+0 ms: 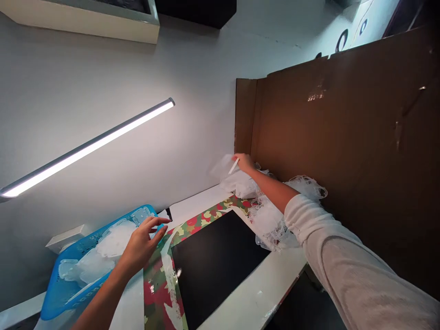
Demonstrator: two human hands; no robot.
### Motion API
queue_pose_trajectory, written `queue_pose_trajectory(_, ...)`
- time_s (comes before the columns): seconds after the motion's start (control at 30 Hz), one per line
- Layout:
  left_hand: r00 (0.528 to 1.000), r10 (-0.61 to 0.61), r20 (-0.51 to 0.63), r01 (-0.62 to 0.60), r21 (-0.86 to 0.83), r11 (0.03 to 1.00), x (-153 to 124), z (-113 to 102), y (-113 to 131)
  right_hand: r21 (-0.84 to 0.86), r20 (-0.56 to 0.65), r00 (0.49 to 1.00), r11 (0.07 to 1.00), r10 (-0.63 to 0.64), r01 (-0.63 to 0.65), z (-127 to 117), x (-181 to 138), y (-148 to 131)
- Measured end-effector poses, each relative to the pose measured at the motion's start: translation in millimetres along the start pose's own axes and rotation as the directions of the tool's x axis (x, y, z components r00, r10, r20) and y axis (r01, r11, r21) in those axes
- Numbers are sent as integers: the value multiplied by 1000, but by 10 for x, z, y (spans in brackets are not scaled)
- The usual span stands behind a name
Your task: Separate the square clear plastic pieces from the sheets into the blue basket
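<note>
My right hand [244, 162] reaches to the far corner of the table, its fingers closed on a slim white stick-like tool [233, 166]. Beside and beneath that hand lies a heap of translucent plastic pieces and stringy scraps [271, 215]; a hazy clear piece [222, 167] shows just left of it, and I cannot tell whether the hand touches it. Over the right rim of the blue basket [51, 298], my left hand [144, 243] hangs with thumb and fingers apart, holding nothing. Inside the basket are several flat, frosted plastic pieces [112, 240].
A black mat [220, 266] lies on a camouflage-patterned sheet [154, 284] on the white table [261, 284]. Tall brown cardboard [337, 133] stands along the right. A lit tube lamp [89, 146] is on the wall, and a small white box [65, 238] sits behind the basket.
</note>
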State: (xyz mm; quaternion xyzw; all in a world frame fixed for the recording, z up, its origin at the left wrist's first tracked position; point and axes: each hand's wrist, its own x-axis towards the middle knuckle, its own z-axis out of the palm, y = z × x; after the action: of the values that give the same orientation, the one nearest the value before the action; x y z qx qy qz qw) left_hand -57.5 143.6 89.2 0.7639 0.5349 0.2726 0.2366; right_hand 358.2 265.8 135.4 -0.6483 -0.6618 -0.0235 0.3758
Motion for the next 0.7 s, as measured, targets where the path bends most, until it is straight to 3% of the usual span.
queue_pose_trajectory(0.07,995,-82,60,93,-198,976,-66,-4,20,46,-92,996,999,-10,14,-216,93,-146)
queue_pose_trajectory(0.13,981,-139,136,188,-475,860,-104,64,43,105,-147,987,991,-65,81,-374,19,-368)
queue_pose_trajectory(0.23,936,-118,332,349,-834,428,-141,301,82,257,-111,970,937,-216,237,-399,-525,-780)
queue_pose_trajectory(0.3,897,-44,439,440,-885,150,-175,494,83,479,72,928,829,-365,289,-303,-1105,-1017)
queue_pose_trajectory(0.37,867,-4,498,498,-867,15,-230,656,44,565,359,796,792,-487,230,-177,-1689,-1150)
queue_pose_trajectory(0.43,830,-29,556,556,-831,-7,-302,760,-23,607,508,697,784,-507,128,-46,-2119,-1149)
queue_pose_trajectory(0.47,808,-58,587,588,-809,13,-339,787,-58,602,532,694,793,-486,94,23,-2246,-1102)
queue_pose_trajectory(0.53,787,-134,602,615,-782,101,-406,804,-115,549,524,755,834,-393,53,181,-2326,-946)
queue_pose_trajectory(0.6,808,-209,550,587,-778,222,-446,794,-149,467,467,828,882,-310,67,375,-2241,-772)
queue_pose_trajectory(0.63,821,-236,519,569,-772,283,-454,788,-160,436,440,843,894,-309,100,484,-2172,-703)
queue_pose_trajectory(0.7,829,-262,494,559,-740,374,-454,781,-182,418,420,817,883,-395,212,713,-2042,-629)
